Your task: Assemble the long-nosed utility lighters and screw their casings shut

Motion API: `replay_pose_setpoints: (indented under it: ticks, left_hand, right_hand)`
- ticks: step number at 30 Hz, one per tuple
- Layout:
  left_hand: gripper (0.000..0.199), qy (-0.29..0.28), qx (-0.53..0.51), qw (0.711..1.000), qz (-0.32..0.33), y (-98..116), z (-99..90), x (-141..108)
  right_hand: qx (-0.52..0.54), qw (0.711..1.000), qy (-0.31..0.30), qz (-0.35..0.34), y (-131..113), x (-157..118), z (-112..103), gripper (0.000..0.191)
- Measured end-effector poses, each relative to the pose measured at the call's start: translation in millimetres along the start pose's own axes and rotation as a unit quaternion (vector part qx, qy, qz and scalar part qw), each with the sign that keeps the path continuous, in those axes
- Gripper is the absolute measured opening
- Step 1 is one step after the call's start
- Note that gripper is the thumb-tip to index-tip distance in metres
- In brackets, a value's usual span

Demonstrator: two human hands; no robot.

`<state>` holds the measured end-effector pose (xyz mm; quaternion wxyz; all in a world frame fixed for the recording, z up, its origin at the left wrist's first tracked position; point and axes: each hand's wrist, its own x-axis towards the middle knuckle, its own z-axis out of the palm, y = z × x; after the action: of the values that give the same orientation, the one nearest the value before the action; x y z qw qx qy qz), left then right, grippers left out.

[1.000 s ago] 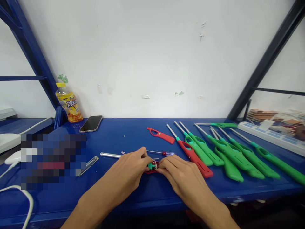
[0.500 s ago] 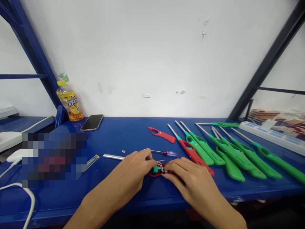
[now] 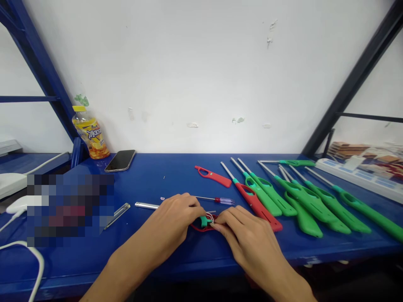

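Note:
An opened red gas lighter (image 3: 195, 229) lies on the blue table between my hands, its inner parts exposed. My left hand (image 3: 176, 214) is closed, thumb and fingertips at the green trigger (image 3: 204, 221) inside the shell. My right hand (image 3: 247, 233) pinches at the other side of the trigger, by the thin white wires (image 3: 210, 215); its fingers cover whatever small part lies there. From behind my left hand a metal lighter tube (image 3: 146, 205) sticks out to the left. Just beyond my hands lies a screwdriver (image 3: 225, 201) with a clear purple handle, and farther back a loose red shell half (image 3: 214, 176).
A red lighter (image 3: 260, 209) and several green lighters (image 3: 310, 203) lie on the right, before a white power strip (image 3: 362, 178). Leftward are a phone (image 3: 120, 161), a drink bottle (image 3: 91, 136), a clear narrow strip (image 3: 117, 215) and a white cable (image 3: 40, 264).
Both hands have shifted slightly left with the opened lighter. My right fingertips have moved closer to the green trigger, covering a small pale tip that showed before.

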<state>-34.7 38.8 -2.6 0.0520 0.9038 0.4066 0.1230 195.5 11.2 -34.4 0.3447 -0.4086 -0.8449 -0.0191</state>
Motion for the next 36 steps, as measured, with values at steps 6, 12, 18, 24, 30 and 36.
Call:
replay_pose_setpoints:
  ticks: [6, 12, 18, 24, 30, 36]
  left_hand:
    - [0.036, -0.001, 0.025, 1.0, 0.01, 5, -2.6, 0]
    - [0.034, 0.008, 0.078, 0.996, 0.029, 13, -4.4, 1]
    - [0.024, 0.016, 0.123, 0.991, 0.055, 17, -3.1, 1]
    - [0.023, 0.01, 0.121, 0.992, 0.04, 20, -4.6, 2]
    - [0.029, 0.005, 0.08, 0.996, 0.036, 18, -4.3, 0]
    - [0.047, 0.003, 0.004, 1.0, 0.01, 2, -8.7, -6]
  right_hand:
    - [0.021, 1.0, -0.003, 0.019, -1, -1, -1, 0.03]
    - [0.059, 0.997, -0.023, 0.032, 3, -2, 0, 0.022]
    - [0.059, 0.998, -0.037, 0.006, 3, -1, 0, 0.017]
    - [0.013, 0.999, -0.042, -0.025, -2, -1, -6, 0.02]
    - [-0.001, 0.999, -0.047, -0.016, -3, -1, -9, 0.021]
    - [0.041, 0.999, -0.019, 0.002, -3, -2, -7, 0.023]
